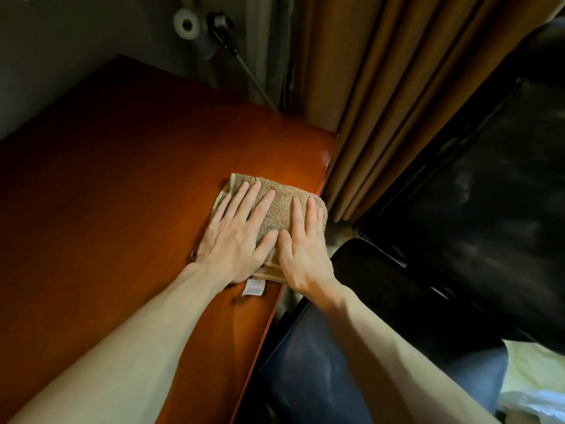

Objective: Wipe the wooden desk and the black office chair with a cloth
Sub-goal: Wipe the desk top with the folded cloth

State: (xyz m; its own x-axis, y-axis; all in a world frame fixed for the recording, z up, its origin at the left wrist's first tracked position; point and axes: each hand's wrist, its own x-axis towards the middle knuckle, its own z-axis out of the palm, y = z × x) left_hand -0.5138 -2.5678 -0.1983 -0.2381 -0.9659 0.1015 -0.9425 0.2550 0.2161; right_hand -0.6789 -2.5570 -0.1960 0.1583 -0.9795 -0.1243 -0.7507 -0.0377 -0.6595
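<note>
A folded tan cloth (279, 206) lies flat on the reddish wooden desk (116, 191), close to the desk's right edge. My left hand (237, 234) presses on the cloth's left half with fingers straight and spread. Beside it, my right hand (302, 243) lies flat on the right half, thumbs nearly touching. A white label (253, 287) sticks out from under the cloth towards me. The black office chair (477, 215) stands to the right of the desk, its armrest (376, 270) just beyond my right wrist.
Brown curtains (376, 96) hang behind the desk's far right corner. A lamp arm and a pale round fitting (186, 24) sit at the back wall. My blue-clad leg (321, 368) is below the desk edge. Pale fabric (535, 377) lies at bottom right.
</note>
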